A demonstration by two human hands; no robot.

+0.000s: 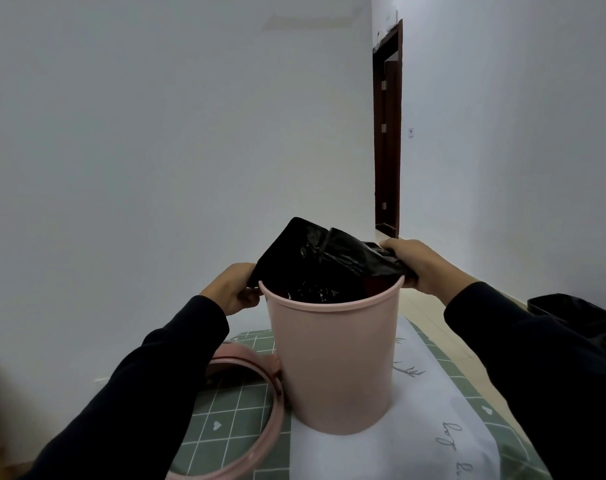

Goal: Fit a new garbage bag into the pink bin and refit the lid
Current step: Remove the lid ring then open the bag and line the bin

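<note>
A pink bin (332,362) stands upright on a table with a green checked cloth (232,417). A black garbage bag (315,265) hangs partly inside the bin, its top edge rising above the rim. My left hand (230,289) pinches the bag's edge at the left of the rim. My right hand (419,265) grips the bunched bag at the right of the rim. The pink ring lid (260,386) lies flat on the cloth, left of the bin and touching its side.
A white printed sheet (433,403) lies under and right of the bin. Dark bins or bags (571,315) sit at the right edge. White walls stand behind, with a dark door frame (386,133) at the back right.
</note>
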